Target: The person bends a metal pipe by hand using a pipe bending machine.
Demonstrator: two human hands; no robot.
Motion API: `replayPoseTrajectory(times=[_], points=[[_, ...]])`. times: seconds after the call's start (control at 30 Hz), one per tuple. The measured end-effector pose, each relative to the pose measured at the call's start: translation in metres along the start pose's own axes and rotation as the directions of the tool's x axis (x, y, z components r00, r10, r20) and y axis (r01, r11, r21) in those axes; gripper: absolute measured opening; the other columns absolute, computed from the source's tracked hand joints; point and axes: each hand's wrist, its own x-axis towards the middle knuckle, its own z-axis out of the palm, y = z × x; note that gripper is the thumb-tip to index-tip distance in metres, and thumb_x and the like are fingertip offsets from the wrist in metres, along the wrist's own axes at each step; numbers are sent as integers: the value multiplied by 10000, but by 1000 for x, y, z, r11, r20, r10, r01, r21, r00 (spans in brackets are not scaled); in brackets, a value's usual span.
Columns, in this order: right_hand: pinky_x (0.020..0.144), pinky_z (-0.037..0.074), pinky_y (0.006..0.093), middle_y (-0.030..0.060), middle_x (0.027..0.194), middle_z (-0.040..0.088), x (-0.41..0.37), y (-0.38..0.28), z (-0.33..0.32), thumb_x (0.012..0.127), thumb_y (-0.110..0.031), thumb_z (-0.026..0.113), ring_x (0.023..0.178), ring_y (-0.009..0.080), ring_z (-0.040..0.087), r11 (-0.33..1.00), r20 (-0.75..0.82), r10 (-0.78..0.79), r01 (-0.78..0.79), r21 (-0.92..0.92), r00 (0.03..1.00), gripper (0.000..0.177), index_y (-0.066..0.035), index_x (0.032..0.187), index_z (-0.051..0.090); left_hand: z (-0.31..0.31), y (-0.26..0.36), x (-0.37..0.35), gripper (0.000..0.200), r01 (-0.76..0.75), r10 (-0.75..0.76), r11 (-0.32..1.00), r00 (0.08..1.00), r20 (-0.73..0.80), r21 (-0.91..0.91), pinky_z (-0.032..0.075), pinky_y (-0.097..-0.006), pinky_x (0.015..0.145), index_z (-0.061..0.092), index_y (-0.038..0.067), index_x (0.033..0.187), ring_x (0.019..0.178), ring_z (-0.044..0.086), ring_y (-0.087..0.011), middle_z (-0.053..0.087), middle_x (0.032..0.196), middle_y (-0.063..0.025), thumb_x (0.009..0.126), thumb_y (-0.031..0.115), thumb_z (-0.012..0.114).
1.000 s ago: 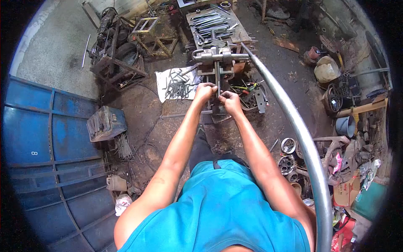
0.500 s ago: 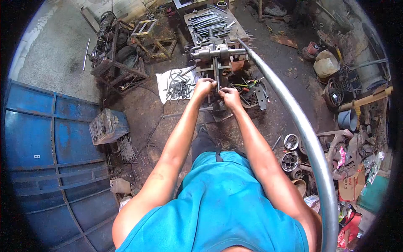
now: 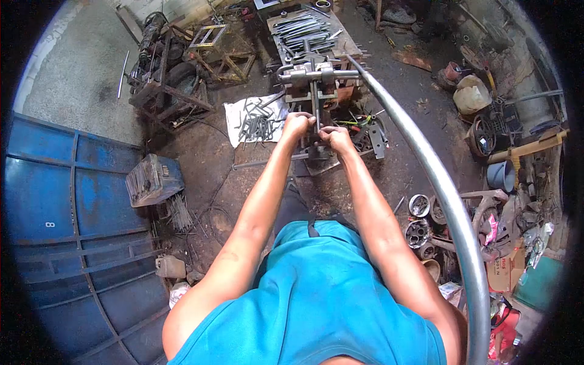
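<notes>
Little moved: rod between left hand and right hand.

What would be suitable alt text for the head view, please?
A person's left hand and right hand are at the near end of a metal bar extending from a metal fixture, above a cluttered workshop floor. Beyond it, many rods lie on a table; to its left, bent pieces lie on a white sheet.
</notes>
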Motion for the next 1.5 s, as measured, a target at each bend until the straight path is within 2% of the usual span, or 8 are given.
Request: replayPoseTrajectory(times=[0.27, 0.4, 0.83, 1.0, 1.13, 1.27, 1.4, 1.5], points=[[596, 368, 205, -22, 747, 614, -9, -19, -1, 791, -65, 699, 633, 71, 508, 992, 14, 119, -118, -36, 993, 113, -4, 886, 705, -10, -29, 28, 167, 24, -23, 999, 998, 50, -24, 508, -308, 697, 664, -87, 914, 747, 666, -191, 701, 824, -149, 842, 41, 584], [551, 461, 287, -10, 740, 629, 2, -10, -7, 797, -116, 734, 652, 103, 574, 992, 56, 23, -16, -129, 998, 110, -45, 878, 714, -6, -22, 19, 161, 41, -35, 994, 998, 58, -100, 509, -301, 705, 660, -87, 916, 747, 665, -192, 700, 830, -150, 856, 34, 572], [573, 493, 265, 21, 710, 629, -9, -14, 10, 813, -62, 707, 617, 105, 563, 960, -138, -86, 45, -275, 987, 89, 12, 791, 662, -6, -19, 14, 184, 75, -64, 985, 995, 76, -153, 550, -340, 647, 642, -77, 964, 750, 693, -263, 691, 839, -172, 863, 60, 570], [564, 451, 253, 15, 702, 652, -20, -19, 14, 804, -102, 702, 629, 89, 570, 959, -135, -144, 104, -265, 980, 102, -4, 788, 681, -7, -6, -36, 193, -125, 175, 954, 970, -169, 273, 506, -288, 581, 689, -37, 825, 661, 669, -168, 702, 751, -81, 814, 152, 649], [591, 469, 260, 27, 710, 663, -23, -22, 17, 813, -94, 681, 659, 92, 583, 958, -159, -128, 80, -276, 979, 97, 0, 791, 684, -20, -37, -55, 197, -185, 178, 983, 941, -287, 4, 505, -285, 516, 679, -52, 881, 578, 650, -130, 688, 694, -94, 864, 130, 606], [546, 533, 290, 72, 748, 672, -16, -16, 15, 823, -50, 666, 633, 141, 623, 967, -143, -124, 87, -238, 982, 82, 29, 802, 665, -33, -21, -40, 202, -164, 242, 956, 910, -337, 243, 490, -290, 497, 688, -48, 912, 539, 630, -119, 685, 681, -92, 858, 135, 622], [550, 534, 294, 75, 735, 670, -22, -18, 19, 837, -95, 668, 613, 132, 617, 973, -163, -101, 64, -221, 982, 129, 25, 788, 662, -25, 15, -22, 262, -184, 400, 868, 809, -430, 462, 492, -440, 750, 585, 43, 1009, 866, 652, -382, 674, 871, -201, 784, 146, 673], [545, 527, 290, 75, 727, 670, -27, -21, 21, 839, -125, 680, 604, 132, 615, 951, -176, -122, 64, -303, 977, 159, 23, 783, 665, -16, 33, -27, 243, -124, 454, 772, 794, -405, 624, 493, -449, 746, 595, 54, 1002, 859, 655, -383, 676, 878, -200, 787, 142, 665]])
